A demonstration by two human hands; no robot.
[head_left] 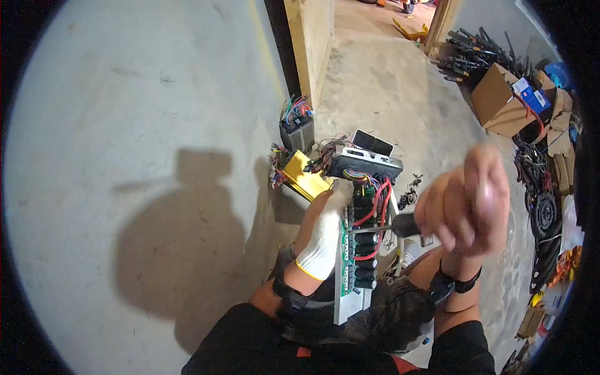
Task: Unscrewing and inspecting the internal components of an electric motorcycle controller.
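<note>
My left hand, in a white knit glove, grips a green circuit board fixed to a silver metal plate. A row of black cylindrical capacitors runs along the board. Thick red wires arch over them toward the board's far end. My bare right hand, smeared by motion, is closed around a screwdriver with a dark handle. The thin shaft points left, its tip at the board among the capacitors. Just beyond the board lies a black and silver controller housing with bundled coloured wires.
A gold metal case and a finned black controller sit by the wall. Small dark parts lie on the floor. On the right are a cardboard box, a heap of black tools or handles, and piled cables.
</note>
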